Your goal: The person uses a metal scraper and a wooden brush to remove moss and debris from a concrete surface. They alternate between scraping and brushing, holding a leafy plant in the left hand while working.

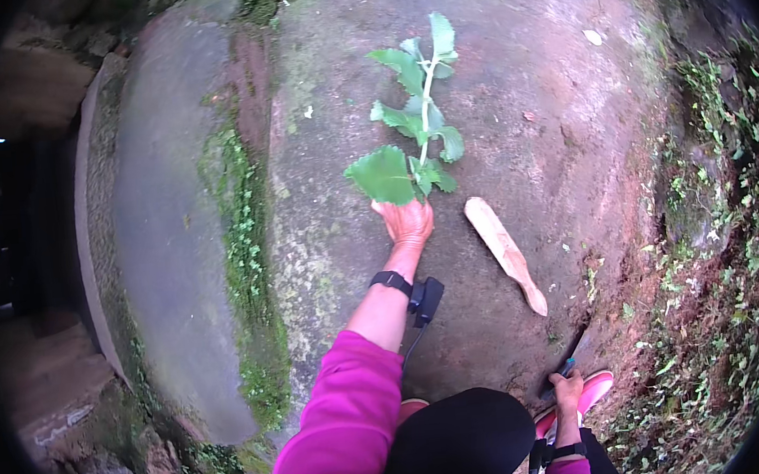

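Observation:
My left hand (408, 221) closes around the lower end of a green leafy stem (426, 111), its fingertips partly hidden by a large toothed leaf. The pale stem stretches away from me over the stone or concrete ground, with serrated leaves on both sides. To the right of that hand lies a flat piece of pale wood (504, 250), wide at one end and narrowed at the other. Low at the right, beside my shoe, my right hand (569, 388) grips the handle of a knife-like tool (579, 340) whose dark blade points up and away.
A mossy strip (245, 249) runs along the left, beside a smooth grey slab (170, 242). Past the slab's edge is a dark drop or opening. Low plants and soil (717, 302) border the right. My pink shoe (597, 387) and dark-clad knee (462, 443) are close below.

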The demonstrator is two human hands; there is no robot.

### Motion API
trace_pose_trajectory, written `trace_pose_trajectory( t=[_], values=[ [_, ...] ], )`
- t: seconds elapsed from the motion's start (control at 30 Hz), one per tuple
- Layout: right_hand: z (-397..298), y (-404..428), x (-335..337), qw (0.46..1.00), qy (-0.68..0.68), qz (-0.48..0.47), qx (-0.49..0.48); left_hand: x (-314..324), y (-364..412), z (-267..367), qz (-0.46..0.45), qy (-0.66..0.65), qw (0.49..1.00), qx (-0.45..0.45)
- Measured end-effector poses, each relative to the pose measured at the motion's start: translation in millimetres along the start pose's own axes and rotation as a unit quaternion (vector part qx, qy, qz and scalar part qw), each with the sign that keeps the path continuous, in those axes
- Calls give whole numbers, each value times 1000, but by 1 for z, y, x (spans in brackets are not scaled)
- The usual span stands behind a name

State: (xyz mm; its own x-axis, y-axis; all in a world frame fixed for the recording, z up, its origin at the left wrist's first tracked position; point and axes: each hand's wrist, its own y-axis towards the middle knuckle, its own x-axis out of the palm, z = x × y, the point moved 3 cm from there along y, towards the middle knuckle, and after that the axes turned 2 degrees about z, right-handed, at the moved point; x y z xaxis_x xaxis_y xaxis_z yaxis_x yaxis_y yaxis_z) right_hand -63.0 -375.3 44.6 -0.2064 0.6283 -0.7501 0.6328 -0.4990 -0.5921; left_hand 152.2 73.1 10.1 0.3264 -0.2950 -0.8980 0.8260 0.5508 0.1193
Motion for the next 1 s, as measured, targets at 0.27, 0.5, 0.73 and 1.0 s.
trace_pose_trajectory(
  t=[0.27,0.5,0.73,1.0],
  values=[
    [-35,-56,2,936,352,13,9,-12,6,-6,27,-123,992,-28],
    [-94,-45,-31,952,302,20,-45,-65,-48,-38,63,-161,984,-41],
    [-175,-9,-128,953,151,-3,-263,-100,-124,-97,-37,-113,988,-100],
    [-258,-18,-277,883,-19,170,-437,-85,-137,-116,-33,-93,984,-149]
  ],
)
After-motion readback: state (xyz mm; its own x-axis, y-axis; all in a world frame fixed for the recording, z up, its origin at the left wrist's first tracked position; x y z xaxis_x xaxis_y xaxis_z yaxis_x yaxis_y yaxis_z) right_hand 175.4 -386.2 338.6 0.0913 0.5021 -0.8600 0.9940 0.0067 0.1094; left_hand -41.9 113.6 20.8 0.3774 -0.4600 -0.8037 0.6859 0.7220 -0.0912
